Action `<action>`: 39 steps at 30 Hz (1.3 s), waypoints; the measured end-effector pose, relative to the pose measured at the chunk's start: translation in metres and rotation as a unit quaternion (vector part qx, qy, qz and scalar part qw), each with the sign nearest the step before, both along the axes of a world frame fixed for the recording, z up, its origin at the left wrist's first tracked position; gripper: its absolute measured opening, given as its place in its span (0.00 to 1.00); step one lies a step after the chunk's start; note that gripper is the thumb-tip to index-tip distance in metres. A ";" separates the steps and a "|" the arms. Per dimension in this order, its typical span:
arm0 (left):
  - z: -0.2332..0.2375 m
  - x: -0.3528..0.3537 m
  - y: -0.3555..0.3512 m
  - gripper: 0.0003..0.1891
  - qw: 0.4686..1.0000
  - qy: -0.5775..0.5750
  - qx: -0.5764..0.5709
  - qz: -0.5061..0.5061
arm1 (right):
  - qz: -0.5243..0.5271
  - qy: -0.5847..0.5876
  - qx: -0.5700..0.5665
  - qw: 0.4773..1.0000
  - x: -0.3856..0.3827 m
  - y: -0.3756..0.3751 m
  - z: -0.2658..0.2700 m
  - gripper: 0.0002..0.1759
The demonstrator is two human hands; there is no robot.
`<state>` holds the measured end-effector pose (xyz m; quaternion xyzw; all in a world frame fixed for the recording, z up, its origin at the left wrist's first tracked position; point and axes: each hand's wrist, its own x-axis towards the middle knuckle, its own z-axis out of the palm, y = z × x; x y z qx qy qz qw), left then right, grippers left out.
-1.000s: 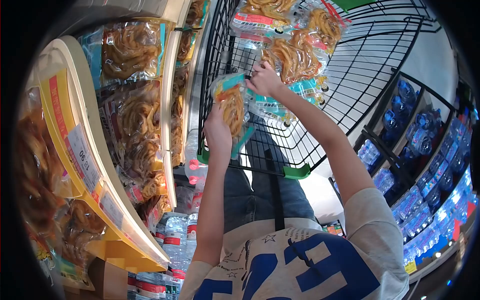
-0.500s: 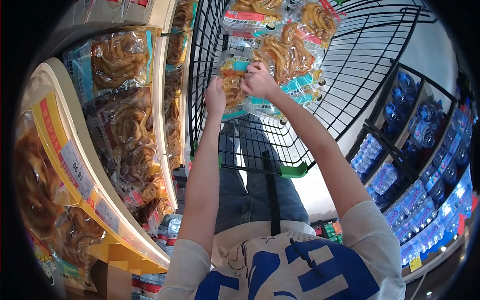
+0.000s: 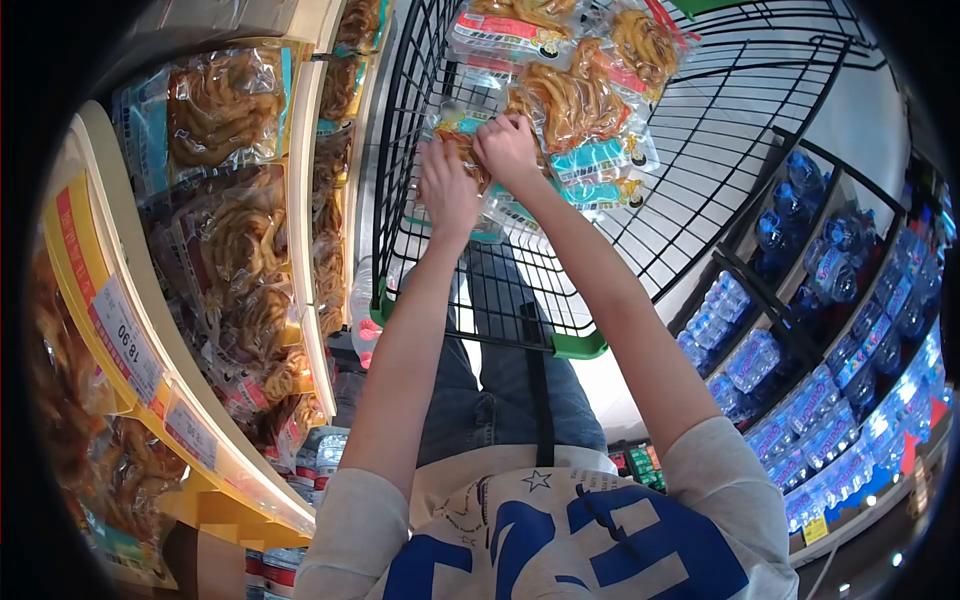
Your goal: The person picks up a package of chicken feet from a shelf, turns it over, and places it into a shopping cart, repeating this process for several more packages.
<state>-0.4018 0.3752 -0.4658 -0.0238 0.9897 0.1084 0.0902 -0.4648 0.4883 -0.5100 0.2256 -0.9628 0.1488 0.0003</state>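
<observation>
Over the near left corner of a black wire shopping cart [image 3: 690, 250], both my hands are on a clear plastic food pack [image 3: 465, 122] with a teal label. My left hand [image 3: 449, 192] lies on its left side, fingers stretched out. My right hand [image 3: 507, 152] has curled fingers gripping the pack's upper right part; the fingertips are partly hidden. Just right of it in the cart is another pack of brown, glossy food resembling chicken feet [image 3: 575, 105]. Beyond lie a red-labelled pack [image 3: 510, 40] and one more food pack [image 3: 643, 45].
At left, a shelf [image 3: 300, 190] holds similar brown food packs [image 3: 225, 110], with a price tag [image 3: 128, 335] on its front edge. Bottled water [image 3: 825, 410] is stacked at right. The cart's green corner piece [image 3: 580, 346] is near my legs.
My left hand has gone from curled to stretched flat on the pack. My right hand stays on the pack, slightly shifted. The shelf and bottles sit further left in view.
</observation>
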 end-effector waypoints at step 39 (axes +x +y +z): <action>-0.059 -0.008 0.027 0.13 0.837 -0.297 0.460 0.022 | -0.281 -0.353 0.169 0.876 0.014 0.031 0.114 0.44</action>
